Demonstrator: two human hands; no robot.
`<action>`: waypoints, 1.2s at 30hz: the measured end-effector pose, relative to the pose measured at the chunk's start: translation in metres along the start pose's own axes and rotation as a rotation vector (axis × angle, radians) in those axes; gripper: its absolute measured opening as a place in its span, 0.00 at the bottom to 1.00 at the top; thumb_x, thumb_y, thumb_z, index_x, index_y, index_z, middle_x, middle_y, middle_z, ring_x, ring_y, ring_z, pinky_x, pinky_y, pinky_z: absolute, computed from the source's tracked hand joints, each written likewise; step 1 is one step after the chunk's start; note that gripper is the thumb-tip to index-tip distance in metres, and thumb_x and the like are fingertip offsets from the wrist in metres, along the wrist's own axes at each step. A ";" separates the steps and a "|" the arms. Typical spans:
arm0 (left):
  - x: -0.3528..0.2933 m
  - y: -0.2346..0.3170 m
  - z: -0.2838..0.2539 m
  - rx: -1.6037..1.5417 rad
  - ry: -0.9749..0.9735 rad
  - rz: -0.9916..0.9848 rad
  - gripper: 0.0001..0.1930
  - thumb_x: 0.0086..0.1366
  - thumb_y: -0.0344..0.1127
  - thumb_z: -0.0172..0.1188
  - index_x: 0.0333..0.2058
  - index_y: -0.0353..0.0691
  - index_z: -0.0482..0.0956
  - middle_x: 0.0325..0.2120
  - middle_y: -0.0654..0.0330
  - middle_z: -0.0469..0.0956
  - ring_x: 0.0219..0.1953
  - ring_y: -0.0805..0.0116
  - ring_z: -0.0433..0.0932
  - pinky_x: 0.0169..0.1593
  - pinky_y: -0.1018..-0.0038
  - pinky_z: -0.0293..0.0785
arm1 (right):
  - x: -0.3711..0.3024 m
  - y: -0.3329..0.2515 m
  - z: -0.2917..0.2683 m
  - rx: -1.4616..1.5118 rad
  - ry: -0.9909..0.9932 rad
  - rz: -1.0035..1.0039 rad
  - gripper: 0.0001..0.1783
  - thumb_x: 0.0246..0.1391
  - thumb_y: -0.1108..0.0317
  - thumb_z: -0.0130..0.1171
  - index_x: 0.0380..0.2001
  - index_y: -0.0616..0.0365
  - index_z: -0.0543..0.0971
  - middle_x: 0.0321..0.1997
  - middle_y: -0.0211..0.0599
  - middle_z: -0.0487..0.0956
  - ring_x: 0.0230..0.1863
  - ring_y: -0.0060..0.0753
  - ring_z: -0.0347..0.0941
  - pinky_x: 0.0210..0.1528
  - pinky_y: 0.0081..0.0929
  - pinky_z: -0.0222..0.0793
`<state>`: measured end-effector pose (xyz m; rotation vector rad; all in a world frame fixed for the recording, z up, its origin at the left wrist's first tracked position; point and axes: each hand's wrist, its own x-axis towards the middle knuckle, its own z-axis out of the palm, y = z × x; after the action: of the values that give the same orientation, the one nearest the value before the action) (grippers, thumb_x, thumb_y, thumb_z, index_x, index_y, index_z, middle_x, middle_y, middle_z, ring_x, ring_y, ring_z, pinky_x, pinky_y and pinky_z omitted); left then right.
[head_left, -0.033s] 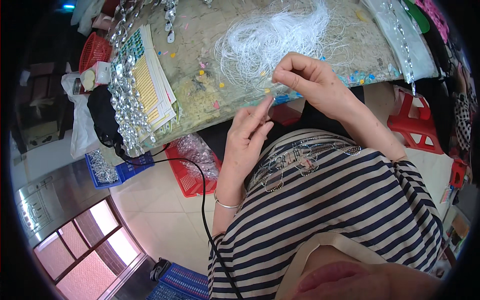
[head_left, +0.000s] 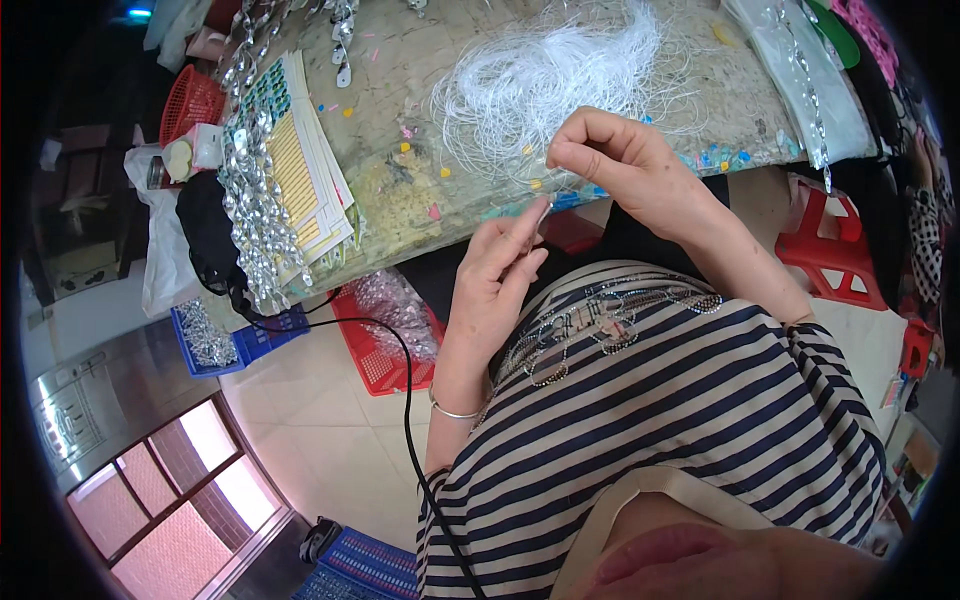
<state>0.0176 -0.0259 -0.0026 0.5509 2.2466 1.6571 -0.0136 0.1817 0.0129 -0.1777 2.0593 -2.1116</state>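
Note:
My left hand (head_left: 492, 285) is just off the table's front edge, fingers together and pointing away from me. A small shiny sliver shows at its fingertips, too small to name. To its right and a little farther off, my right hand (head_left: 640, 165) pinches thumb and forefinger together at the near side of a loose heap of white thread (head_left: 560, 75). What lies in that pinch is too fine to make out. The two hands are a short gap apart. The heap spreads in tangled loops over the worn table (head_left: 390, 200).
Strands of silver faceted beads (head_left: 262, 220) hang over the table's left edge beside paper sheets (head_left: 300, 170). A red basket (head_left: 192, 105) is behind them. Below stand a blue crate (head_left: 200, 365) and a red crate (head_left: 375, 375). A black cable (head_left: 408, 400) runs near my left arm; a red stool (head_left: 830, 250) stands right.

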 end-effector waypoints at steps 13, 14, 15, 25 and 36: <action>0.018 0.002 0.010 -0.480 0.167 -0.058 0.10 0.60 0.24 0.59 0.41 0.33 0.80 0.43 0.60 0.75 0.42 0.75 0.75 0.45 0.80 0.72 | -0.003 -0.007 0.015 -0.155 -0.082 -0.056 0.06 0.59 0.71 0.53 0.31 0.63 0.74 0.31 0.27 0.71 0.35 0.16 0.66 0.38 0.17 0.62; 0.018 0.001 0.011 -0.476 0.170 -0.052 0.10 0.60 0.24 0.59 0.41 0.33 0.80 0.43 0.60 0.75 0.42 0.75 0.75 0.45 0.80 0.72 | -0.005 -0.008 0.016 -0.149 -0.086 -0.038 0.06 0.59 0.71 0.53 0.31 0.63 0.74 0.31 0.27 0.70 0.35 0.17 0.66 0.38 0.17 0.62; 0.017 -0.001 0.012 -0.453 0.148 -0.058 0.08 0.60 0.24 0.59 0.39 0.33 0.80 0.41 0.61 0.75 0.41 0.75 0.75 0.44 0.81 0.72 | -0.006 -0.008 0.017 -0.143 -0.091 -0.022 0.06 0.59 0.70 0.54 0.31 0.62 0.74 0.31 0.27 0.70 0.34 0.17 0.66 0.38 0.17 0.62; -0.004 -0.001 -0.006 -0.470 0.091 -0.176 0.05 0.63 0.24 0.54 0.36 0.31 0.78 0.32 0.57 0.80 0.31 0.74 0.78 0.39 0.80 0.73 | -0.021 -0.003 0.002 -0.366 -0.264 -0.115 0.06 0.51 0.72 0.61 0.34 0.59 0.80 0.29 0.32 0.74 0.32 0.24 0.72 0.31 0.22 0.66; -0.032 -0.033 -0.026 -0.475 0.287 -0.283 0.04 0.65 0.28 0.54 0.34 0.34 0.76 0.27 0.62 0.78 0.28 0.78 0.75 0.36 0.82 0.73 | -0.041 -0.007 -0.062 -0.530 0.003 -0.034 0.05 0.55 0.72 0.56 0.29 0.62 0.76 0.29 0.28 0.71 0.32 0.20 0.66 0.37 0.19 0.61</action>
<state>0.0296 -0.0717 -0.0258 -0.1210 1.8799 2.1125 0.0127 0.2511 0.0196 -0.2803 2.5858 -1.5326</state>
